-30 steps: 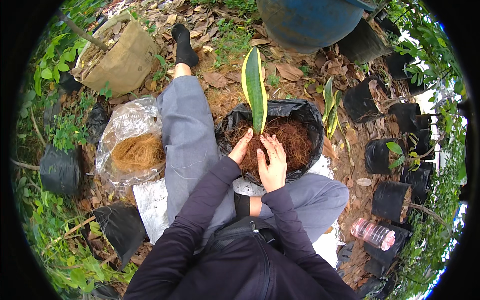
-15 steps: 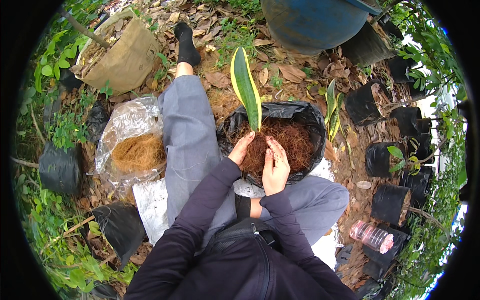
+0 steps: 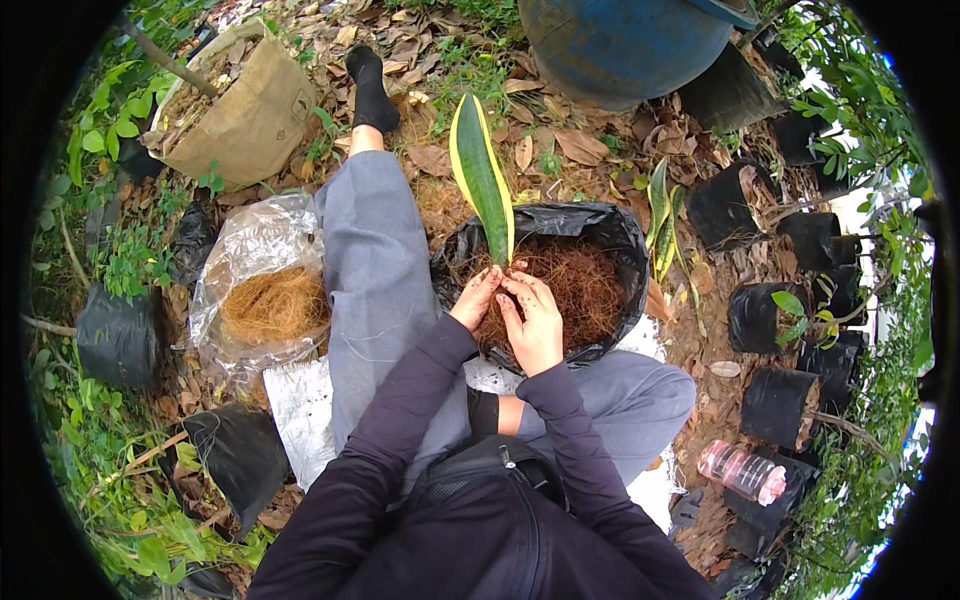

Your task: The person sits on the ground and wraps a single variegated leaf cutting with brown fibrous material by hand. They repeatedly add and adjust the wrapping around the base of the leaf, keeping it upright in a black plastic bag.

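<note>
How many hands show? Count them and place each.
2: the left hand at the left of the base of the yellow-edged leaf, the right hand at its right, over brown fibre. Some fingers are partly hidden.

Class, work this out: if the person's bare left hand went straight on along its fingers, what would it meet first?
Most likely the base of the long, pointed green leaf with yellow edges, just beyond the fingertips of the left hand; whether they already touch is unclear.
</note>
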A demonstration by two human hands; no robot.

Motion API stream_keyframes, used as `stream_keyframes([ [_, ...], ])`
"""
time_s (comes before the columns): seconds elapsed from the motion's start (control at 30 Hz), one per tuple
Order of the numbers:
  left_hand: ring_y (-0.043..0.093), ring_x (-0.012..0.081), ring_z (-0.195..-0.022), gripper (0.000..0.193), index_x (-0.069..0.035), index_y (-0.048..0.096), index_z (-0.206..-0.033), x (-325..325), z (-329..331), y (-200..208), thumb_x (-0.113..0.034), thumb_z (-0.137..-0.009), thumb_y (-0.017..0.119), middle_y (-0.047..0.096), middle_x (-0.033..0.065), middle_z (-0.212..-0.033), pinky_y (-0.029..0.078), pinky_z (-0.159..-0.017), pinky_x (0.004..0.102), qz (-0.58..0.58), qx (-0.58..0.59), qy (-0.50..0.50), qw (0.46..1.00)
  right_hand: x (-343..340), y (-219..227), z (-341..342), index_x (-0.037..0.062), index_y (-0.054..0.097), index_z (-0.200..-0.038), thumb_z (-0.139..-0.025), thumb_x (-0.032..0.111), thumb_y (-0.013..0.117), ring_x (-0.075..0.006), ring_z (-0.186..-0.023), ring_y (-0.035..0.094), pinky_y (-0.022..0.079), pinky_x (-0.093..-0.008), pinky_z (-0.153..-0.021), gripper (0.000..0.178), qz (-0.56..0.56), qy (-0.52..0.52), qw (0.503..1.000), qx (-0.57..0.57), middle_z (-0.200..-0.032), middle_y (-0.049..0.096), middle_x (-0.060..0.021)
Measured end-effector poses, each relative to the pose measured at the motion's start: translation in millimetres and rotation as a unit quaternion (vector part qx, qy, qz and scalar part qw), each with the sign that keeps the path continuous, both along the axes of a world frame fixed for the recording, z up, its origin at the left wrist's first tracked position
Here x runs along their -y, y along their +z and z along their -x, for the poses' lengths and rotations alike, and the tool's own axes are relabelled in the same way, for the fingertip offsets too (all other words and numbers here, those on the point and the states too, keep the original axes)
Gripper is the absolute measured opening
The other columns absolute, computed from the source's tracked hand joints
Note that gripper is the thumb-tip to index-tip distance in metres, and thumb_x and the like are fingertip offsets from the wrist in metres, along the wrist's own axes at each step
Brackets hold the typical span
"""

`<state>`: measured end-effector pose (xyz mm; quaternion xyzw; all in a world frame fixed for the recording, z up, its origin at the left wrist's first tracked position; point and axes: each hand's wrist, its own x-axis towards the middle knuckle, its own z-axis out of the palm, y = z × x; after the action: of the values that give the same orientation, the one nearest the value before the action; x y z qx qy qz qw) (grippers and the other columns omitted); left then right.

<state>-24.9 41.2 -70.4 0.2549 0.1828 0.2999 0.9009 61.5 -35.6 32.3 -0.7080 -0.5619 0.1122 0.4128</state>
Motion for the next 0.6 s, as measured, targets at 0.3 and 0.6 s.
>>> stream_keyframes([
  [0.3, 0.057, 0.0229, -0.113, 0.063, -0.003, 0.047, -0.134, 2.2, -3.3, 10.2, -0.054, -0.098, 0.042, 0.057, 0.0106, -0.125, 0.047, -0.099, 0.0388, 0.033, -0.028, 0.019, 0.999, 9.2, -16.0, 11.7, 0.0064, 0.062, -0.125, -0.089, 0.001, 0.058, -0.0339, -0.134, 0.043, 0.032, -0.0417, -0.112, 0.036, -0.004, 0.032, 0.999, -0.025, -0.136, 0.053, -0.0176],
  [0.6, 0.063, 0.0241, -0.1, 0.056, -0.003, 0.053, -0.122, -2.3, -7.3, 12.7, -0.052, -0.099, 0.041, 0.064, 0.012, -0.107, 0.053, -0.089, 0.039, 0.062, -0.03, 0.037, 0.997, 19.1, -24.3, 7.1, 0.0084, 0.066, -0.118, -0.087, 0.005, 0.063, -0.0377, -0.128, 0.048, 0.04, -0.0402, -0.106, 0.031, -0.041, 0.017, 0.999, -0.018, -0.135, 0.052, -0.02],
])
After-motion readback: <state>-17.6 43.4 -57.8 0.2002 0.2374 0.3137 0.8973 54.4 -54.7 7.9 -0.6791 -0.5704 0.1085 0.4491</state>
